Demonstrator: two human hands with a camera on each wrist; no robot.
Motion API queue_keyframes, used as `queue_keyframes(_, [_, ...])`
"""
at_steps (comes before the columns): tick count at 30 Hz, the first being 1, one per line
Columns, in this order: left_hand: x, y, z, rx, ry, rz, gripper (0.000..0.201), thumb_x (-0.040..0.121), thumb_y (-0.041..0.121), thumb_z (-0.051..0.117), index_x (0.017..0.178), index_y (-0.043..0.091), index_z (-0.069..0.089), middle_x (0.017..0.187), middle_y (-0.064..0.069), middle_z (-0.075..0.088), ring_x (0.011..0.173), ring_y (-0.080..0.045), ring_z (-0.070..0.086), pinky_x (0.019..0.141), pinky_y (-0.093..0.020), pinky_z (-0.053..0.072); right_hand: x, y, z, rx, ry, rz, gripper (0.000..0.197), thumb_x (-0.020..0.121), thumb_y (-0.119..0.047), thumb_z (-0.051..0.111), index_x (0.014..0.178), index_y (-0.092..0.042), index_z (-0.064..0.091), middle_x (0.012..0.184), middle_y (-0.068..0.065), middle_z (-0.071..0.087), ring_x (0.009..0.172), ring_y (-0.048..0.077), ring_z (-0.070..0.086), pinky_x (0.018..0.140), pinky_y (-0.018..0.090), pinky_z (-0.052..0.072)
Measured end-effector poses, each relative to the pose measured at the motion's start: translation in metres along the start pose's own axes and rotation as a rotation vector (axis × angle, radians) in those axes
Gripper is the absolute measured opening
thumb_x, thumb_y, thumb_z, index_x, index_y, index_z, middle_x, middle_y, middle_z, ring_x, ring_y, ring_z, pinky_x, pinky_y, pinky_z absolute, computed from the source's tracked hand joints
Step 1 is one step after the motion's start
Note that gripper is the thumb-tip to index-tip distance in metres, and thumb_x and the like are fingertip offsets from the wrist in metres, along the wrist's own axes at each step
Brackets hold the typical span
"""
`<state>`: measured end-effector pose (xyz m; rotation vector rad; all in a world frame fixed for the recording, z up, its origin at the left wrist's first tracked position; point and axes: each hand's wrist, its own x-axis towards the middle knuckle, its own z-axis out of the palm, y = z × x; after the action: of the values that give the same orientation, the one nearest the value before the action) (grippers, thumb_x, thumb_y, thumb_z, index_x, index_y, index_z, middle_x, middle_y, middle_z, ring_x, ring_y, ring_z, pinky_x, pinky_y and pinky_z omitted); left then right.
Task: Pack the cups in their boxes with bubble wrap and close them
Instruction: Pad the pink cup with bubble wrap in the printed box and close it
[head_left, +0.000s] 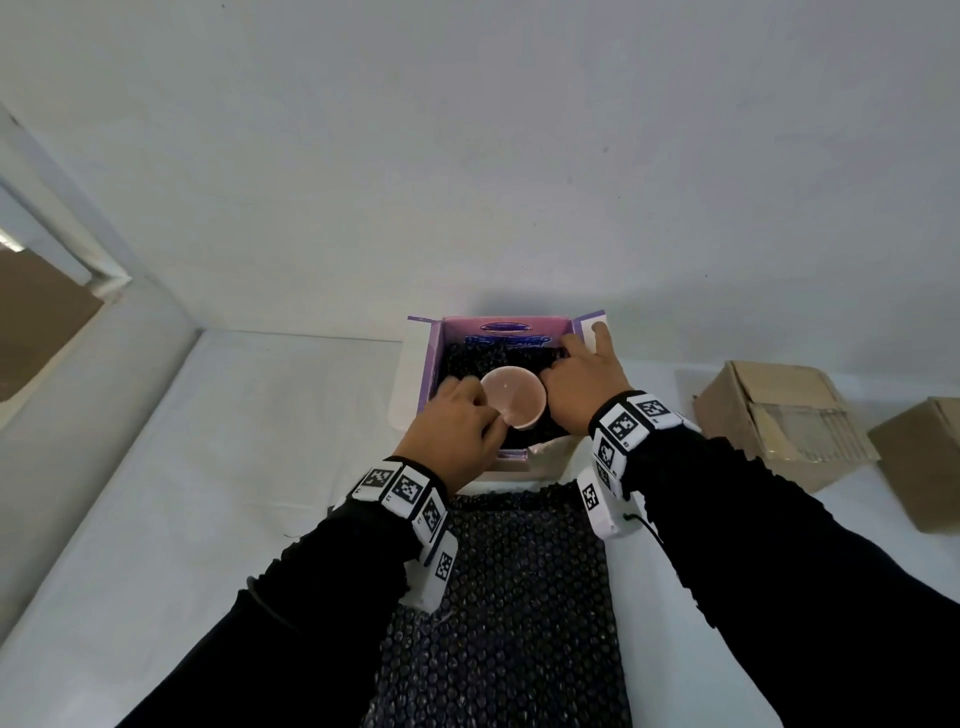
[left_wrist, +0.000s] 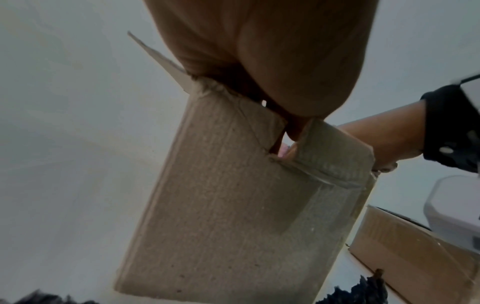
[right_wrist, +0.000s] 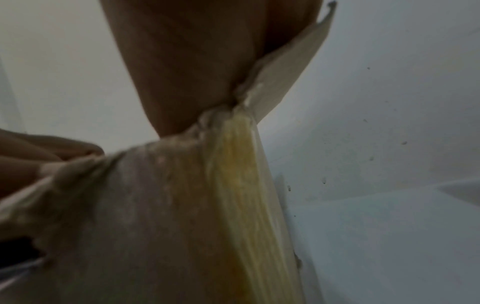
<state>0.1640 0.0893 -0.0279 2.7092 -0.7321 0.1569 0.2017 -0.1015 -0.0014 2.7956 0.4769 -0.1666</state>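
A pink cup (head_left: 514, 397) stands upright inside an open purple box (head_left: 431, 353) lined with black bubble wrap (head_left: 483, 356). My left hand (head_left: 478, 405) grips the cup's left rim, thumb on the near edge. My right hand (head_left: 576, 353) lies over the right side of the box with straight fingers reaching to the wrap and the far right flap (head_left: 592, 325). The left wrist view shows the box's plain outer wall (left_wrist: 233, 205) under my palm (left_wrist: 272, 51). In the right wrist view the box wall (right_wrist: 155, 205) fills the frame below my right palm (right_wrist: 187, 61).
A long sheet of black bubble wrap (head_left: 519, 597) lies on the white table (head_left: 234, 467) between my arms. Two brown cartons (head_left: 779, 421) (head_left: 924, 462) stand to the right. A white wall rises close behind the box.
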Motion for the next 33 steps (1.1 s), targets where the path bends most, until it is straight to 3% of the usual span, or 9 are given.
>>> queue_keyframes(3, [0.002, -0.001, -0.005, 0.154, 0.037, -0.004, 0.046, 0.092, 0.044, 0.038, 0.078, 0.022, 0.077, 0.090, -0.002, 0.063, 0.082, -0.023, 0.055, 0.078, -0.035, 0.044, 0.004, -0.001, -0.002, -0.043, -0.001, 0.001, 0.030, 0.093, -0.024, 0.044, 0.114, -0.023, 0.066, 0.134, 0.004, 0.052, 0.141, 0.029, 0.017, 0.113, 0.057, 0.002])
queue_keyframes(8, [0.005, -0.006, -0.001, 0.079, -0.008, 0.010, 0.046, 0.092, 0.041, 0.031, 0.096, 0.017, 0.071, 0.092, -0.001, 0.069, 0.089, -0.018, 0.063, 0.114, -0.038, 0.025, 0.006, -0.004, 0.000, 0.119, 0.158, 0.065, 0.031, 0.094, -0.014, 0.035, 0.123, -0.015, 0.049, 0.125, 0.005, 0.057, 0.135, 0.028, 0.028, 0.108, 0.053, 0.003])
queue_keyframes(11, [0.008, -0.011, 0.002, 0.116, 0.085, -0.024, 0.045, 0.087, 0.040, 0.034, 0.100, 0.014, 0.068, 0.102, -0.004, 0.066, 0.099, -0.023, 0.061, 0.114, -0.046, 0.025, 0.006, -0.002, 0.003, 0.088, 0.048, 0.054, 0.029, 0.095, -0.018, 0.040, 0.111, -0.020, 0.064, 0.115, -0.002, 0.064, 0.138, 0.024, 0.023, 0.112, 0.055, 0.001])
queue_keyframes(13, [0.011, -0.011, -0.002, 0.201, 0.082, -0.124, 0.043, 0.085, 0.044, 0.038, 0.103, 0.018, 0.066, 0.111, 0.000, 0.065, 0.112, -0.022, 0.057, 0.115, -0.053, 0.010, 0.008, -0.002, 0.002, 0.064, 0.007, 0.049, 0.029, 0.094, -0.021, 0.043, 0.108, -0.023, 0.068, 0.118, -0.003, 0.063, 0.139, 0.024, 0.021, 0.113, 0.056, 0.001])
queue_keyframes(17, [0.021, -0.008, -0.008, 0.296, -0.134, -0.209, 0.056, 0.085, 0.054, 0.028, 0.120, 0.021, 0.057, 0.115, 0.004, 0.065, 0.127, -0.018, 0.045, 0.109, -0.056, -0.017, 0.008, -0.005, 0.004, 0.123, 0.117, 0.057, 0.032, 0.093, -0.015, 0.040, 0.124, -0.016, 0.049, 0.124, 0.003, 0.059, 0.134, 0.026, 0.030, 0.113, 0.054, 0.003])
queue_keyframes(22, [0.023, -0.008, -0.007, 0.298, -0.231, -0.204, 0.054, 0.087, 0.060, 0.033, 0.128, 0.027, 0.046, 0.109, 0.004, 0.067, 0.106, -0.020, 0.061, 0.111, -0.063, -0.013, 0.007, -0.002, 0.004, 0.124, 0.032, 0.028, 0.024, 0.094, -0.015, 0.038, 0.114, -0.015, 0.052, 0.103, 0.003, 0.070, 0.139, 0.027, 0.023, 0.113, 0.056, -0.005])
queue_keyframes(28, [0.021, -0.004, -0.016, 0.306, -0.304, -0.167, 0.063, 0.089, 0.065, 0.032, 0.139, 0.026, 0.039, 0.130, 0.005, 0.057, 0.117, -0.017, 0.057, 0.109, -0.063, -0.015, -0.002, -0.005, -0.001, 0.162, 0.102, 0.055, 0.019, 0.084, -0.017, 0.048, 0.099, -0.022, 0.059, 0.099, -0.004, 0.066, 0.123, 0.021, 0.042, 0.109, 0.055, 0.000])
queue_keyframes(30, [0.017, -0.001, -0.021, 0.277, -0.288, -0.171, 0.054, 0.091, 0.062, 0.034, 0.129, 0.027, 0.049, 0.117, 0.006, 0.062, 0.110, -0.017, 0.060, 0.111, -0.059, -0.010, -0.013, -0.004, -0.001, 0.185, 0.226, 0.060, 0.018, 0.081, -0.019, 0.050, 0.095, -0.023, 0.060, 0.096, -0.006, 0.065, 0.112, 0.021, 0.049, 0.107, 0.052, 0.007])
queue_keyframes(33, [0.004, 0.007, -0.025, 0.290, -0.147, -0.151, 0.046, 0.091, 0.059, 0.032, 0.094, 0.026, 0.064, 0.093, 0.007, 0.063, 0.094, -0.019, 0.060, 0.108, -0.050, 0.020, -0.033, -0.007, -0.002, 0.286, 0.352, -0.037, 0.029, 0.084, -0.037, 0.034, 0.085, -0.024, 0.060, 0.081, -0.006, 0.063, 0.095, 0.021, 0.052, 0.099, 0.048, 0.020])
